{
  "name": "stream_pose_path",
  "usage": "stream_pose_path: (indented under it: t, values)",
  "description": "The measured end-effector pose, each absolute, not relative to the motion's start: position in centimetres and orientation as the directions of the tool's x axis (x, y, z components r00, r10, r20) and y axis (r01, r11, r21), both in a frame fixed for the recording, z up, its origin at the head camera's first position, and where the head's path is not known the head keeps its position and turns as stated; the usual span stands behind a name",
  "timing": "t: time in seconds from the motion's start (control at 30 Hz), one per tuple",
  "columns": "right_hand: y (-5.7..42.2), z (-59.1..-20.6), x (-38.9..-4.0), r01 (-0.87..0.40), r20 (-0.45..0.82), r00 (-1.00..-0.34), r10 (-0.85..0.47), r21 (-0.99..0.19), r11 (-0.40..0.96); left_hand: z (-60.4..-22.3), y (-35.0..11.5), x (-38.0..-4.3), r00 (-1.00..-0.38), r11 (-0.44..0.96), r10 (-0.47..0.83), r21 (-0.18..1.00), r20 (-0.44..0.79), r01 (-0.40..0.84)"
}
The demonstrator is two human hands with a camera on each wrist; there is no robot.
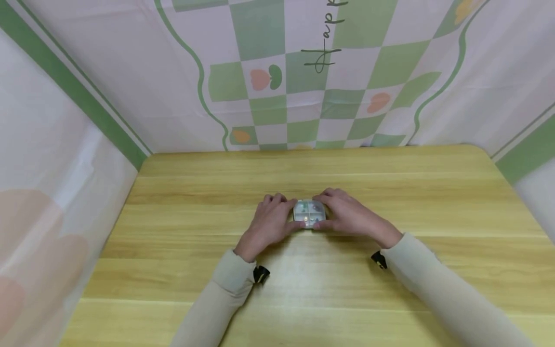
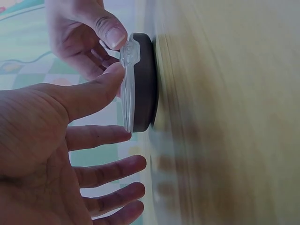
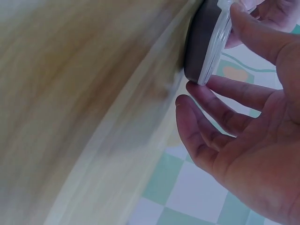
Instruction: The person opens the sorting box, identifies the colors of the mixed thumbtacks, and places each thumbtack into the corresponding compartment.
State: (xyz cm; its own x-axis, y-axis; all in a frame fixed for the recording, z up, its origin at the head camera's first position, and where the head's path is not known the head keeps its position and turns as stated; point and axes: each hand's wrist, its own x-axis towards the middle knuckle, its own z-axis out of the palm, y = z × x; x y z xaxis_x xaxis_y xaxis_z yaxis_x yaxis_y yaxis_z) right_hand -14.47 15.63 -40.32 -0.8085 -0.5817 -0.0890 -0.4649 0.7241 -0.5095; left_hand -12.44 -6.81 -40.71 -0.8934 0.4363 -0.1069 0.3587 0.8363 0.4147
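A small four-compartment box (image 1: 309, 214) lies on the wooden table between both hands, with several tiny items inside, too small to identify. Its clear lid (image 2: 127, 89) sits down over a dark base (image 2: 145, 84). From the left, my left hand (image 1: 270, 220) holds the box, its thumb on the lid's near edge and index finger at the side; the other fingers are spread apart from it. My right hand (image 1: 349, 213) grips the opposite side, thumb at the lid's front edge. In the right wrist view, the fingertips (image 3: 194, 89) touch the box's side.
The light wooden table (image 1: 182, 279) extends around the hands on all sides. Behind it hangs a cloth (image 1: 260, 43) with green and white checks, and pale cloth (image 1: 56, 159) also hangs at the left. Both sleeves carry small black wrist devices (image 1: 261, 274).
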Motion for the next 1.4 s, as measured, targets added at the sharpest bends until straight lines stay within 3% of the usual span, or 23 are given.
stream_pose_path:
  t: [0.9, 1.4]
  values:
    - [15.04, -40.25, -14.21, -0.457, -0.053, -0.836, -0.546, -0.484, 0.746, -41.02, -6.86, -12.67, -0.884, 0.853, 0.461, 0.315, -0.082, 0.416]
    - [14.80, -40.55, -14.16, -0.463, -0.027, -0.843, -0.537, -0.470, 0.751, -41.16, -6.81, -12.71, -0.881, 0.839, 0.467, 0.350, -0.070, 0.417]
